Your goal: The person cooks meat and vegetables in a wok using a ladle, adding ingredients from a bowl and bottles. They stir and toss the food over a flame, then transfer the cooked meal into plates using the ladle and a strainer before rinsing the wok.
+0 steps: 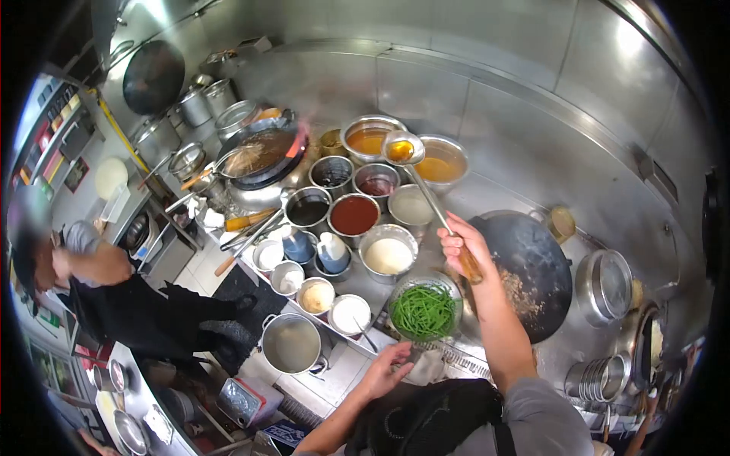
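Note:
My right hand (465, 247) is wrapped round the wooden handle of a long metal ladle (426, 190). The ladle's bowl, with amber liquid in it, is over two metal bowls of similar liquid (369, 141). My left hand (386, 368) has its fingers apart and holds nothing, just below a metal strainer bowl of green vegetables (423, 311). To the right of my right hand, a dark wok (525, 262) has brown bits of food along its left side.
Sauce and seasoning containers (354, 215) stand left of the ladle. Another wok (262, 156) is at the upper left. A co-worker (129, 304) stands at the left. An empty-looking pot (292, 343) sits below the containers. Stacked metal pans (604, 285) are at the right.

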Demonstrator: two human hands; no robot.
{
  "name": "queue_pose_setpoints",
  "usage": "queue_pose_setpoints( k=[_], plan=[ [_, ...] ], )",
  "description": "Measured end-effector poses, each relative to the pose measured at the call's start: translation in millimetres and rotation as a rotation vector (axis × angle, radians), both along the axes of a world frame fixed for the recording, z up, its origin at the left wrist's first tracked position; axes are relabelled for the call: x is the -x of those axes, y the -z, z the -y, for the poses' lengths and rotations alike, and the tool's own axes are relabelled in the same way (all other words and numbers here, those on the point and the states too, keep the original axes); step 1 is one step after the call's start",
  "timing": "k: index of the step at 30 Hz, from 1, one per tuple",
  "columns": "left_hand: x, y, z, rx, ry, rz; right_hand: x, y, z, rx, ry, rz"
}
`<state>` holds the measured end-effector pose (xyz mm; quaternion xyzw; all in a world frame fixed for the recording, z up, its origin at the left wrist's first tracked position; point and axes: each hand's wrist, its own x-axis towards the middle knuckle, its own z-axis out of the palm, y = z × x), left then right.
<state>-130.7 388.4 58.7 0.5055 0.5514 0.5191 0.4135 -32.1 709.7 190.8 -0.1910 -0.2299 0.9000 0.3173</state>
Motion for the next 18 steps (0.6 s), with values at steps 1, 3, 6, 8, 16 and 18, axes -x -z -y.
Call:
queue_pose_setpoints(
  k=[1,3,6,8,16,18],
  plan=[
    [-7,4,0,0.005,-0.014,0.006,-31,-8,8,0.008,-0.004,-0.014],
    [-21,-4,-2,0.065,-0.030,-0.024,-100,-34,34,-0.013,0.024,0.049],
    [-59,-14,-6,0.054,-0.099,-0.081,-215,-59,84,-0.289,0.055,0.520],
    [-89,-24,-12,0.070,-0.101,-0.072,-265,-42,108,-0.571,0.066,1.001],
    [-216,-17,-58,-0.082,0.085,-0.339,-352,96,100,-1.375,0.185,1.518],
    [-234,-5,-73,-0.244,0.140,-0.566,-377,104,124,-1.377,-0.033,1.674]
  ],
)
